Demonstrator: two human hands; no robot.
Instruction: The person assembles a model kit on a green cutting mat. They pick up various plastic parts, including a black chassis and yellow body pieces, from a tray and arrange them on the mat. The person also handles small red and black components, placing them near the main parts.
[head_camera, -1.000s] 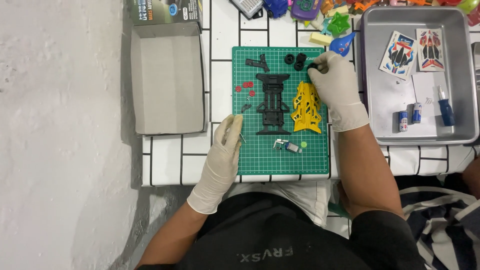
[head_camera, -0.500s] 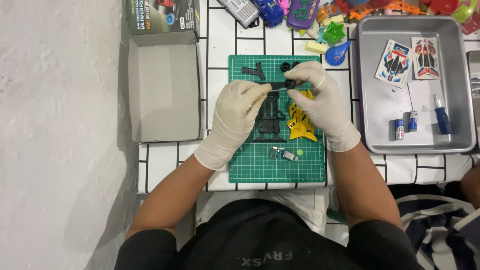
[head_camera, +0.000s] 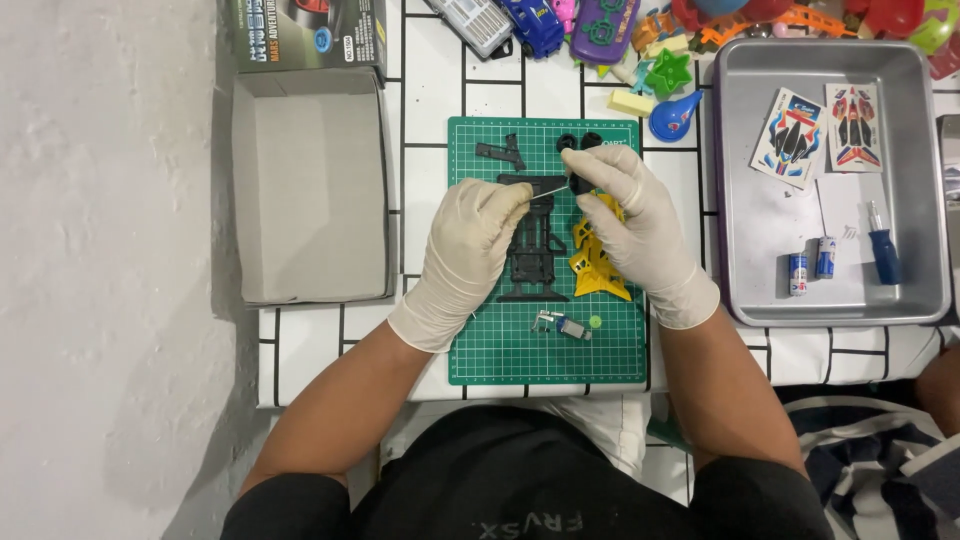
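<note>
— We have both gloved hands over the green mat (head_camera: 500, 350): left hand (head_camera: 470, 245) and right hand (head_camera: 625, 215) pinch a thin metal rod (head_camera: 550, 189) above the black chassis (head_camera: 535, 255).

— It might slip and roll off among the loose parts.

— We count two batteries (head_camera: 810, 268), two sticker sheets (head_camera: 820, 128), one screwdriver (head_camera: 880, 245).

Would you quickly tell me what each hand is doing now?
Left hand: closed on a thin metal rod.
Right hand: pinching the rod's other end.

green gridded mat (head_camera: 500, 350), black chassis (head_camera: 530, 265), yellow body (head_camera: 595, 270) (cream gloves)
</note>
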